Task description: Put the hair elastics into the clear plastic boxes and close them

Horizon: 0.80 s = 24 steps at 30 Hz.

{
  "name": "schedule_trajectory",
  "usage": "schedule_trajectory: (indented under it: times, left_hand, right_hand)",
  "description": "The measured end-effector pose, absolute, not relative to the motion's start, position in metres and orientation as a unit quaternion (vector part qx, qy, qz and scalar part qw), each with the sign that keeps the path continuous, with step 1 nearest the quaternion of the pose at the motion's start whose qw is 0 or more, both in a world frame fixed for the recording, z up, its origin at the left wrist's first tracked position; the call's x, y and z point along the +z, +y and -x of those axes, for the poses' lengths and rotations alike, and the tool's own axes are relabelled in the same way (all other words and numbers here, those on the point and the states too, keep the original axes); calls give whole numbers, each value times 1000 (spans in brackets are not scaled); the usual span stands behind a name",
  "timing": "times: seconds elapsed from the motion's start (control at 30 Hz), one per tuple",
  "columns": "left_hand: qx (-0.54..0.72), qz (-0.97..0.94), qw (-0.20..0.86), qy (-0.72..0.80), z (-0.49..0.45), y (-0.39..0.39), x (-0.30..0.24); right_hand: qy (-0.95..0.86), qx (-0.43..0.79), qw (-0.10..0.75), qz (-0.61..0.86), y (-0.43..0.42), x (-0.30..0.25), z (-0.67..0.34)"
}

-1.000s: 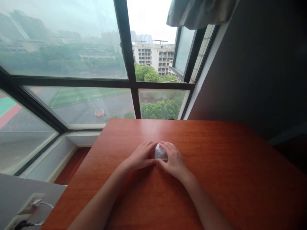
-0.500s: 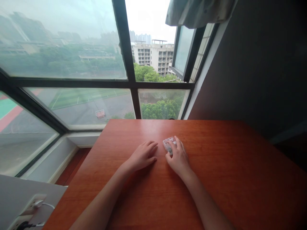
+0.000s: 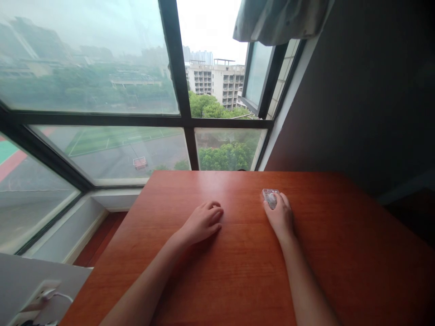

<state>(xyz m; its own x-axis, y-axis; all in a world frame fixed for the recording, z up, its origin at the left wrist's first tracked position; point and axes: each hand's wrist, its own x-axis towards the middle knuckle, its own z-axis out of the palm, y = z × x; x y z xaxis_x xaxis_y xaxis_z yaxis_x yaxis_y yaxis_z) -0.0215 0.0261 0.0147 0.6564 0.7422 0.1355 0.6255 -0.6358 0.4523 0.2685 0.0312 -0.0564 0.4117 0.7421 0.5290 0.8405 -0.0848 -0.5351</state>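
Observation:
My right hand (image 3: pixel 280 216) rests on the reddish wooden table (image 3: pixel 238 271) with its fingers closed round a small clear box with a patterned face (image 3: pixel 270 197). The box lies on the table at the hand's far end, partly covered by the fingers. My left hand (image 3: pixel 203 222) lies on the table to the left, fingers loosely curled and touching the wood, holding nothing. A wide gap of bare wood separates the two hands.
A large window with dark frames (image 3: pixel 183 121) stands just beyond the table's far edge. A dark wall (image 3: pixel 367 99) runs along the right side. At the lower left a white socket with a plugged cable (image 3: pixel 44 296) sits on a grey ledge.
Both hands were together on the small box. My right hand has since carried it to the right and a little farther away, while my left hand stayed in place.

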Motion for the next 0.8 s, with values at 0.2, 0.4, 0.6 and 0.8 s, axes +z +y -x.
schedule_trajectory:
  times: [0.2,0.4,0.6,0.8]
  left_hand:
    - [158,-890,180,387,21,27,13]
    - [161,-886,160,404,17,25,9]
    - [204,-876,202,387,5,20,1]
    - [202,-875,221,381,-4,18,-10]
  right_hand:
    - [-551,-89,389,733,30,-56,-263]
    - [-651,-14,452,610,14,-27,-219]
    - [-800,176,335,467,-10,-19,-162]
    - [-803,199,303,473,-11,-22,-161]
